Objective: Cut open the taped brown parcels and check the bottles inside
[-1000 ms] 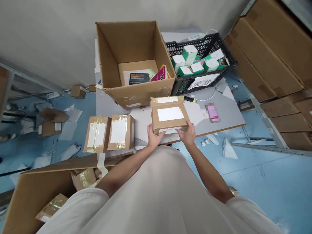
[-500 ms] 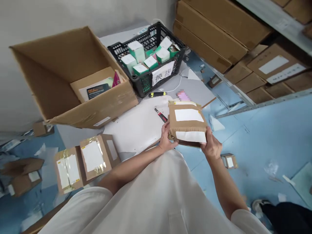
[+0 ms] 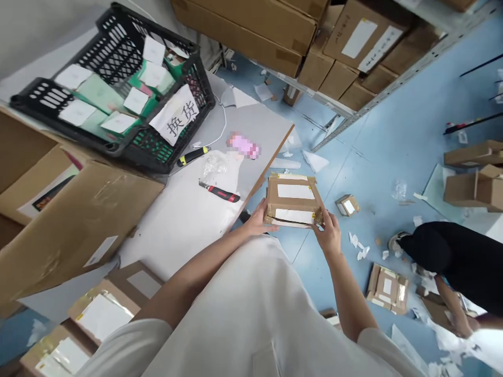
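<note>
Between my two hands is a brown cardboard box (image 3: pixel 275 196) with white labels on its top and near side and shiny tape along its edges. My left hand (image 3: pixel 259 220) grips its left side; my right hand (image 3: pixel 329 230) holds the near right corner. The box is up in front of my body, just beyond the table's right edge. On the table (image 3: pixel 165 235), left of the box, lies a red and black utility knife (image 3: pixel 220 192). A yellow and black cutter (image 3: pixel 193 156) lies further back, with crumpled clear plastic (image 3: pixel 215 165) between them.
A black crate (image 3: pixel 118 31) of green and white boxes stands at the back left, beside a large open carton (image 3: pixel 78 225). Shelving (image 3: pixel 393 86) with cartons is at the upper right. Another person (image 3: pixel 463 262) bends at the right, among paper scraps and a flat box (image 3: pixel 388 288) on the floor.
My view has swung to the right, bringing the other person and more floor into sight. The box stays in both hands, and my right hand has shifted its grip to the near corner.
</note>
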### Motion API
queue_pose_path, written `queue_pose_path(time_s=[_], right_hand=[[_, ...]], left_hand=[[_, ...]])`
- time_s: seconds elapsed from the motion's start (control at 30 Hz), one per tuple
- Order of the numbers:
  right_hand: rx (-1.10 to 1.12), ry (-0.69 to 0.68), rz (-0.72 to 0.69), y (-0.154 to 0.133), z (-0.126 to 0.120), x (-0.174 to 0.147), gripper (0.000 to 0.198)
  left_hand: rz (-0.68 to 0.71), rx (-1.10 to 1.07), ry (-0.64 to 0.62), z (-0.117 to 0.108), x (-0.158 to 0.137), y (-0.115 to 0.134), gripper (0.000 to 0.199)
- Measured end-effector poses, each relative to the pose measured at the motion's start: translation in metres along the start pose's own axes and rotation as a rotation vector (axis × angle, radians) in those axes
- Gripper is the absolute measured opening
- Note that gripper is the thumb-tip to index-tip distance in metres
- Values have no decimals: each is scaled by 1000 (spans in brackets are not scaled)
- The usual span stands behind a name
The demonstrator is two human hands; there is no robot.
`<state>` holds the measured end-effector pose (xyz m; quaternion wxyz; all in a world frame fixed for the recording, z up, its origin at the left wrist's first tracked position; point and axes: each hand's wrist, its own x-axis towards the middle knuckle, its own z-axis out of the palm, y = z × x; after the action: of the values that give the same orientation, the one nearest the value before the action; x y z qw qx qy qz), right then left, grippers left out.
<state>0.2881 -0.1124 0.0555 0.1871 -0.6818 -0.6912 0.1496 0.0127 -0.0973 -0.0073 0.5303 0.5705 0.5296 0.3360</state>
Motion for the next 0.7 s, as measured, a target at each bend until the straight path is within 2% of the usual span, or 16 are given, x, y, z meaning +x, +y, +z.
queue_pose_path(time_s=[0.07, 0.13, 0.27, 0.37, 0.47, 0.57, 0.6, 0.67, 0.7], right_hand=[[19, 25, 9, 16, 4, -6, 59], [11, 37, -25, 27, 7, -9, 60], [-3, 47, -84, 27, 16, -2, 56], [99, -22, -133, 4, 35, 21, 51], [240, -231, -244, -43, 69, 62, 48], [293, -503, -426, -115, 118, 117, 50], [291, -553, -466, -142, 135, 136, 53], [293, -627, -450, -194, 170, 172, 64], [309, -663, -385, -217, 186, 188, 70]], left_hand=[[-66, -5, -173, 1, 10, -4, 112], [-138, -50, -234, 0, 16, -7, 110], [-169, -220, -122, -13, 13, -10, 90], [-252, -273, 72, -37, -2, -11, 67], [-338, -251, 331, -70, -26, -19, 51], [-405, -195, 533, -102, -53, -32, 45], [-435, -171, 580, -112, -59, -37, 44], [-489, -122, 630, -130, -64, -45, 42], [-508, -85, 636, -138, -62, -48, 41]])
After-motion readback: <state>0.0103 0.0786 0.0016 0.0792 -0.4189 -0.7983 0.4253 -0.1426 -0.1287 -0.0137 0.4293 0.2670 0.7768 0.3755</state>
